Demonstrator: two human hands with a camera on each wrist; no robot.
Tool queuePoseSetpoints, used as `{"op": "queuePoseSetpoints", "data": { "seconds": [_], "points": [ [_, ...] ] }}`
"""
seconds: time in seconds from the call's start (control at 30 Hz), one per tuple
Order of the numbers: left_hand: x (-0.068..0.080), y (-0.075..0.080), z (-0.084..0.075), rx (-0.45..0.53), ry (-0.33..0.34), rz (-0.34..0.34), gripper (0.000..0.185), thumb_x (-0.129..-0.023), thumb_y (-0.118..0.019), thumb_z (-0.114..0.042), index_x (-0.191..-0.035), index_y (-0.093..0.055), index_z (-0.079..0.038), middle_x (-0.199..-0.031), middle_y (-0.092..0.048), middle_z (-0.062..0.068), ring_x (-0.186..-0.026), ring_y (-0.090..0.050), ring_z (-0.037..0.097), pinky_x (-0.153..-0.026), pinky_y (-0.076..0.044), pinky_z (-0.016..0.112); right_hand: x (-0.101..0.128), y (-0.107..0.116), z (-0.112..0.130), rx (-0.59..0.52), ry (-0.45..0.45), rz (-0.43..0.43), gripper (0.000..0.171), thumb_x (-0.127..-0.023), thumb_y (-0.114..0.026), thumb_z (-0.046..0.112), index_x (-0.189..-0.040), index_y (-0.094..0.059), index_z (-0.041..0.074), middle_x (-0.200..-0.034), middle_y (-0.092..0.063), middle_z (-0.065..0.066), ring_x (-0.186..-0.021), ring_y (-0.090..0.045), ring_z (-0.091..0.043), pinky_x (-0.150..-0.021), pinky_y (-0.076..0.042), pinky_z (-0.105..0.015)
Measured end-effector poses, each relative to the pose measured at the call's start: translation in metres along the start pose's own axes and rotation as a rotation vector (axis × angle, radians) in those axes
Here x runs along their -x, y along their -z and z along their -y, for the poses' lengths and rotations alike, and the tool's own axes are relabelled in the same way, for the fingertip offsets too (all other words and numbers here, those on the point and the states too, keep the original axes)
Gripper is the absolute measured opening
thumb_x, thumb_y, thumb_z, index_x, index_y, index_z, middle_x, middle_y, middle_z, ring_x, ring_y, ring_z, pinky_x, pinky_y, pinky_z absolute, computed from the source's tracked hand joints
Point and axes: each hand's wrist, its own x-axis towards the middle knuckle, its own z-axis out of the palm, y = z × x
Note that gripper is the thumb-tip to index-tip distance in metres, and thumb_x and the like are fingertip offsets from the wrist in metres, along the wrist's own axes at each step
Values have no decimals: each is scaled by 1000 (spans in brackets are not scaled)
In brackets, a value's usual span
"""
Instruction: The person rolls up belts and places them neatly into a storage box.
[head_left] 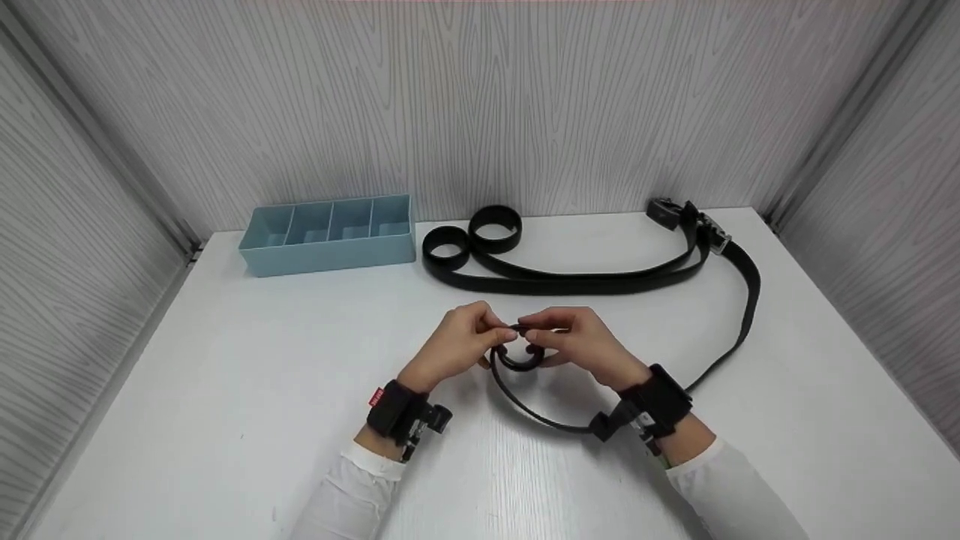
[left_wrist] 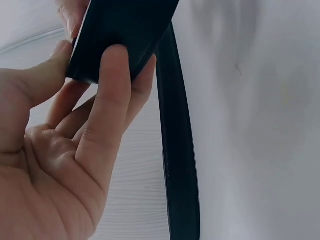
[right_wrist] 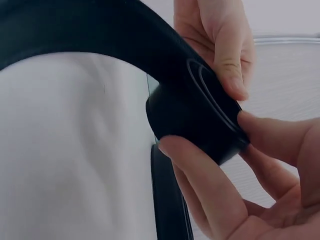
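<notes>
A: Where is the belt (head_left: pixel 739 300) right now?

B: Its rolled end (head_left: pixel 519 352) sits at the middle of the white table (head_left: pixel 225 390), held up between both hands. The rest of the strap runs away under the right wrist, curves round the right side of the table and ends at the buckle (head_left: pixel 716 238) near the back wall.

A: And the hands?

B: The left hand (head_left: pixel 457 346) has its fingers (left_wrist: pixel 112 100) curled over the outside of the coil with the thumb on the other side. The right hand (head_left: pixel 581 343) pinches the same coil from the opposite side, thumb and fingertips (right_wrist: pixel 200 165) pressed on its edge. Both are closed on it, neither loosely.

A: What might go wrong?

B: The roll looks small and stiff, so it probably wants to spring open. If either pinch slackens, the inner turns could slip sideways and the coil could telescope or unwind.

A: Anything else?

B: The long free strap drags on the table. A tug could pull it against the two rolled belts (head_left: pixel 472 238) lying by the blue tray (head_left: pixel 330 234), or twist the strap so the turns stack unevenly.
</notes>
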Motion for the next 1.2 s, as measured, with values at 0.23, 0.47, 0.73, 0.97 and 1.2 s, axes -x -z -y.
{"op": "queuePoseSetpoints", "data": {
  "seconds": [0.23, 0.47, 0.73, 0.97, 1.2],
  "points": [
    [-1, 0, -1, 68, -13, -90, 21, -97, -77, -19, -95, -63, -3, -89, -72, 7, -77, -69, 15, -66, -64, 34, -1, -3, 1, -129, 3, -116, 34, -98, -71, 6, -129, -67, -6, -114, -71, -11, -97, -69, -20, -81, -64, -42],
    [1, 5, -2, -8, -49, -33, 18, -98, -75, -17, -89, -65, -5, -79, -71, 4, -59, -61, 14, -52, -56, 29, 1, 2, 4, -28, 2, -14, 36, -99, -71, 9, -131, -66, -6, -125, -68, -19, -100, -71, -24, -82, -64, -42],
    [3, 8, -3, -94, -56, 70, 19, -99, -74, -23, -89, -65, -8, -78, -70, 0, -58, -58, 16, -50, -52, 28, 1, 4, 4, 101, -2, 100, 39, -98, -73, 12, -133, -66, -4, -130, -69, -16, -104, -72, -29, -80, -64, -44],
    [-1, 4, 0, 49, -8, -29, 22, -98, -76, -23, -100, -65, -4, -95, -74, 13, -82, -70, 28, -63, -63, 35, 0, -1, 4, -54, -6, -18, 38, -100, -71, 9, -134, -65, -6, -127, -68, -19, -99, -69, -21, -83, -64, -43],
    [-2, 4, -3, 75, -16, -73, 18, -97, -77, -15, -98, -66, -1, -90, -74, 8, -79, -70, 21, -63, -63, 34, 0, -4, 3, -121, -5, -98, 35, -99, -71, 7, -132, -66, -4, -120, -70, -14, -99, -68, -21, -84, -63, -43]
  ]
}}
